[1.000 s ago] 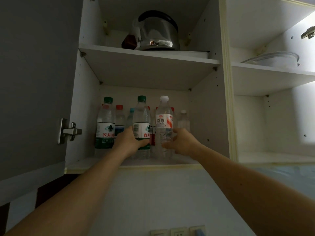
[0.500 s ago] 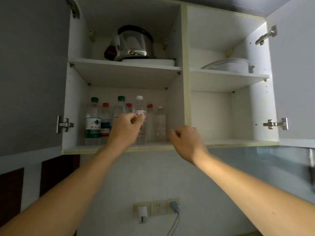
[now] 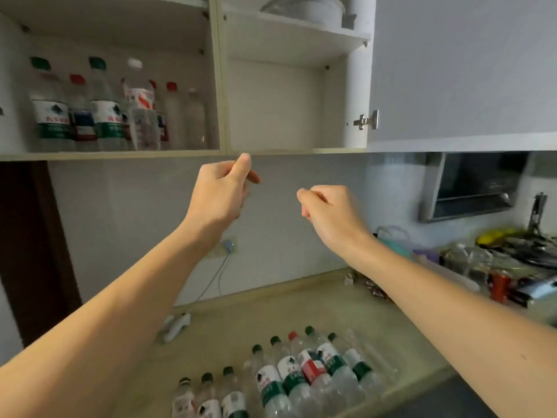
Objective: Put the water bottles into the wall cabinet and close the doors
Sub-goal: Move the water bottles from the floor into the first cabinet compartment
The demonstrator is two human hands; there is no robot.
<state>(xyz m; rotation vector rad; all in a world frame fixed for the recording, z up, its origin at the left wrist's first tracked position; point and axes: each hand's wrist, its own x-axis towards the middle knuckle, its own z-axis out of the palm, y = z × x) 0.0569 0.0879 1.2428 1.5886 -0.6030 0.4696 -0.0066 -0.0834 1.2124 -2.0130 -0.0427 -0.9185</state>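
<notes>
I see my left hand (image 3: 221, 188) raised just below the cabinet's bottom edge, fingers loosely curled with the thumb up; its grip holds nothing. My right hand (image 3: 328, 211) hangs beside it, a little lower and apart from it, fingers loosely curled too, its grip likewise released and touching nothing.

Above the hands, the wall cabinet (image 3: 221, 86) stands with its right door (image 3: 464, 67) swung open, the hinge (image 3: 366, 120) showing on the inner wall. In the left compartment, on the bottom shelf, I see a cluster of water bottles (image 3: 105, 113) standing upright and close together: clear plastic, some with green caps and green-and-white labels, some with red caps, one with a white cap and a red-and-white label. The right compartment's lower shelf (image 3: 289, 150) shows only bare board. On the shelf above it sits a white dish (image 3: 304, 7), partly cut off by the frame's top.

Below, on the desk (image 3: 301, 303), a second group of bottles (image 3: 301, 369) lies in a row near the front edge, the same clear plastic with mostly green caps and one red cap. A white plug and cable (image 3: 176, 327) rest near the wall. Farther right the desk carries blurred clutter (image 3: 497, 267) that I cannot sort out, and a range hood (image 3: 473, 185) hangs under the open door.
</notes>
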